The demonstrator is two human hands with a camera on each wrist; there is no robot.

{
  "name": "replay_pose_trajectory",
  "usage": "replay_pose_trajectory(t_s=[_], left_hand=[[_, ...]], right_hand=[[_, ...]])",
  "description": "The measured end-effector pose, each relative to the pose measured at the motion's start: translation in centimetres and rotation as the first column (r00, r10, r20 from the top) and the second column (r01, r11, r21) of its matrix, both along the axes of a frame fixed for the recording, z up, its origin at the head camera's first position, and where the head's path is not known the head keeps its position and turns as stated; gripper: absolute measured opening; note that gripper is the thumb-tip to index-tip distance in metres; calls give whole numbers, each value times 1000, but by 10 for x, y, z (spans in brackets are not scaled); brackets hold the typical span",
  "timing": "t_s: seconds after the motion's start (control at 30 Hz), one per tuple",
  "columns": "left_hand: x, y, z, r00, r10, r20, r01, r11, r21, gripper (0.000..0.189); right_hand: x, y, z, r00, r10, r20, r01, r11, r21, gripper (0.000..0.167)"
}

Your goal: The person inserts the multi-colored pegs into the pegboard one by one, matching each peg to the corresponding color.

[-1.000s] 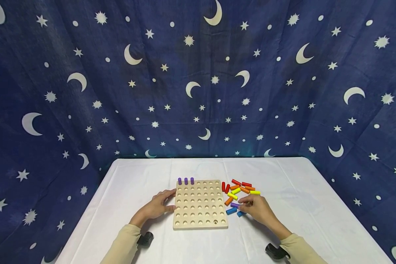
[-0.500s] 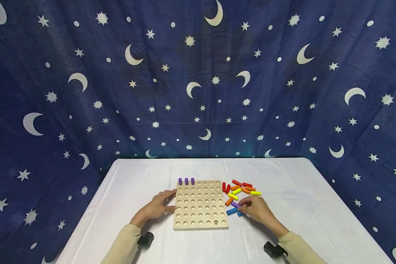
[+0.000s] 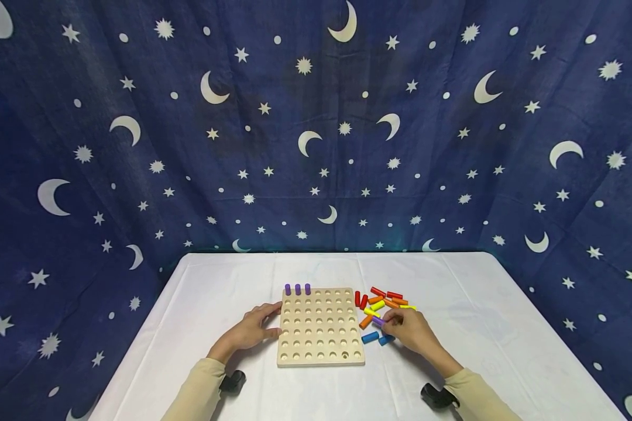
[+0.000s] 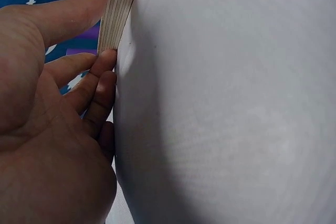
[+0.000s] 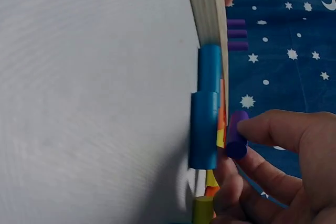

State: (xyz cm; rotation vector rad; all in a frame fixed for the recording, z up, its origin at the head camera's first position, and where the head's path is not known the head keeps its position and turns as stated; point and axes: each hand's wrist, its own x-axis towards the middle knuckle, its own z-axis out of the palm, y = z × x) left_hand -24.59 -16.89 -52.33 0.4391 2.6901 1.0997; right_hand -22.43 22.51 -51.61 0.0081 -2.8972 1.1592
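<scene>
My right hand pinches a purple peg between thumb and fingers, at the right side of a wooden pegboard. The right wrist view shows the peg raised above two blue pegs lying on the table. My left hand rests against the board's left edge, its thumb and fingertips spaced apart along that edge in the left wrist view. Three purple pegs stand upright in the far row, starting from the left corner. The board's other visible holes hold no pegs.
Red pegs, orange pegs and yellow pegs lie loose beside the board's right edge, some partly behind the right hand. A white cloth covers the table. A blue curtain with moons and stars hangs behind it.
My right hand has lifted the purple peg off the table, up and away from the blue pegs. The left hand and the board have stayed in place.
</scene>
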Motion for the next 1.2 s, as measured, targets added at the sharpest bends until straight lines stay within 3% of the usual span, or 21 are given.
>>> replay_pose_trajectory(t_s=[0.37, 0.63, 0.97, 1.2], left_hand=[[-1, 1, -2, 1000, 11, 18, -11, 1000, -8, 69], [-1, 1, -1, 1000, 16, 18, -16, 1000, -14, 70], [-1, 0, -3, 1000, 16, 19, -16, 1000, -14, 71], [-1, 0, -3, 1000, 17, 18, -17, 1000, -13, 70]], right_hand=[[-6, 0, 13, 999, -13, -38, 10, 998, -57, 15], [-12, -3, 20, 996, 48, -77, -56, 993, -104, 17], [-21, -15, 28, 983, 133, -128, -155, 971, -183, 21], [-28, -28, 31, 977, 176, -122, -204, 935, -289, 25]])
